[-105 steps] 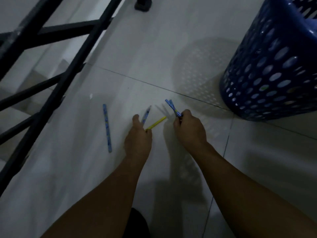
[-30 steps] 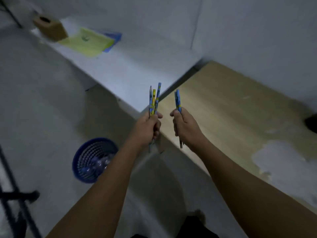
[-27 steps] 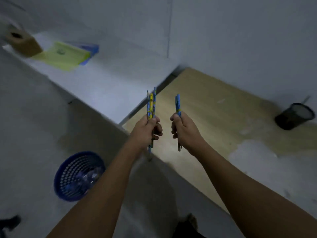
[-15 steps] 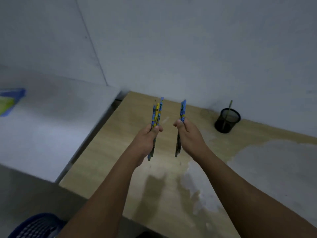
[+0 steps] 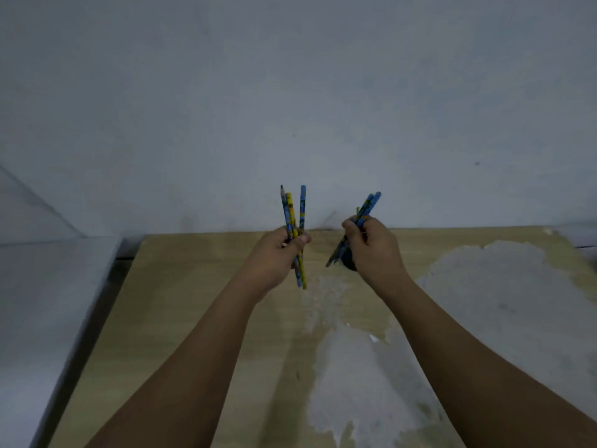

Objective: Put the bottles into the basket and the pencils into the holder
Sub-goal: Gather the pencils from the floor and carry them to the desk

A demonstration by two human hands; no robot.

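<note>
Pencils fill both hands above a worn wooden surface point(image 5: 200, 318) that stands against a pale wall point(image 5: 290, 92). The left hand point(image 5: 274, 257) has its fingers closed around three pencils point(image 5: 293, 218), two blue patterned ones and a yellow one, held nearly upright and fanned a little at the top, with their lower ends poking out below the fist. The right hand point(image 5: 374, 250) has its fingers closed around two blue pencils point(image 5: 368, 205) that lean to the right at the top, their lower ends pointing down and left. The hands are near each other but apart, both raised over the far part of the surface. Just behind the right hand a dark round holder point(image 5: 348, 260) stands on the surface near the wall, mostly hidden by that hand; the lower ends of the right-hand pencils sit just beside it. Large grey patches point(image 5: 484, 302) where the finish is gone spread across the right side of the surface. A lower white ledge point(image 5: 42, 302) runs along the left.
</note>
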